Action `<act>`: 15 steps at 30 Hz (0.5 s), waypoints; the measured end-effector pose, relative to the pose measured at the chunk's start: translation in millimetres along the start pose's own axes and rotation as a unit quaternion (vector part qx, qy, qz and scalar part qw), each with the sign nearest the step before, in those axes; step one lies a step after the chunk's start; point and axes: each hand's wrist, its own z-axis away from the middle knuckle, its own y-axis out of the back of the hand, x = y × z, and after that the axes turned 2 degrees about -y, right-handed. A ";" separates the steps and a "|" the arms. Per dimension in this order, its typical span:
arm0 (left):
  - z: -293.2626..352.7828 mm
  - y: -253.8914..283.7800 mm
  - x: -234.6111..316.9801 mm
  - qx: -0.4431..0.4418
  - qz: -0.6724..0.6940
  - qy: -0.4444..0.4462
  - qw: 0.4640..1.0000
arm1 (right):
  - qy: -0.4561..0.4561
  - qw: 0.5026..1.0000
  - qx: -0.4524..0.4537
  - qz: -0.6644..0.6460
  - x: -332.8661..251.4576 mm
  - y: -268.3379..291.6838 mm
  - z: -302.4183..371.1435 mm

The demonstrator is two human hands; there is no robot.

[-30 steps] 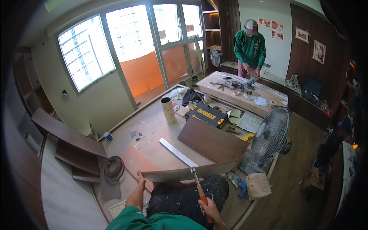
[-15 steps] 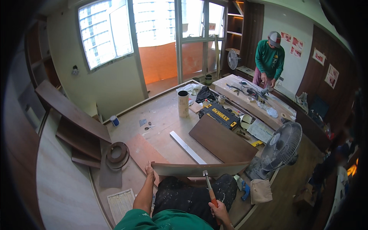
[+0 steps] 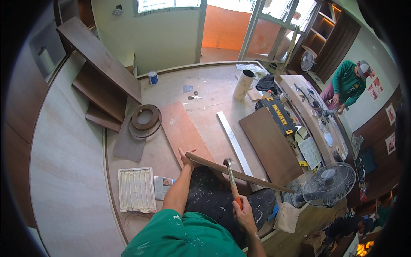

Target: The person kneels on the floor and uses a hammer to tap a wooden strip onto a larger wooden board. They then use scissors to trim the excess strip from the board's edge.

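A long brown board [image 3: 205, 161] lies across my lap, its narrow edge facing up. My left hand [image 3: 186, 159] grips the board's left end, thumb and a finger sticking out past it. Wrapped round the orange handle of a claw hammer [image 3: 231, 174] is my right hand [image 3: 243, 210]. The hammer's metal head appears just beyond the board's edge, near its middle; whether it touches the board I cannot tell. Under the board's left end is a flat reddish plywood sheet [image 3: 184, 128].
Ahead lie a white strip [image 3: 234, 143], a wide brown panel [image 3: 272, 145] and a black tool case [image 3: 278, 115]. A fan [image 3: 329, 182] stands at right, coiled edging [image 3: 145, 118] at left. A co-worker [image 3: 349, 83] works at a bench [image 3: 295, 83] on the far right.
The board has tipped from showing its face to showing its narrow edge, and slants more. My hammer has shifted from the board's face to beyond its edge. The view has turned downward and left.
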 end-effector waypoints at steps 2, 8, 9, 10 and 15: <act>-13.6 9.7 -1.5 0.038 -0.010 -0.045 0.998 | 0.037 0.999 -0.031 -0.009 -5.4 -22.1 -14.2; -43.0 8.6 -25.8 0.071 -0.035 0.019 0.997 | 0.087 0.992 -0.019 0.094 4.9 -69.4 -63.3; -70.9 29.7 -10.4 0.081 -0.017 0.004 0.997 | 0.137 0.983 -0.011 0.126 -7.4 -87.3 -63.4; -74.3 24.1 -15.4 0.079 -0.009 0.022 0.997 | 0.127 0.983 -0.010 0.132 -7.6 -88.4 -66.5; -51.1 -3.5 -29.3 0.068 -0.076 0.041 0.994 | 0.126 0.981 -0.011 0.147 -15.2 -86.4 -86.7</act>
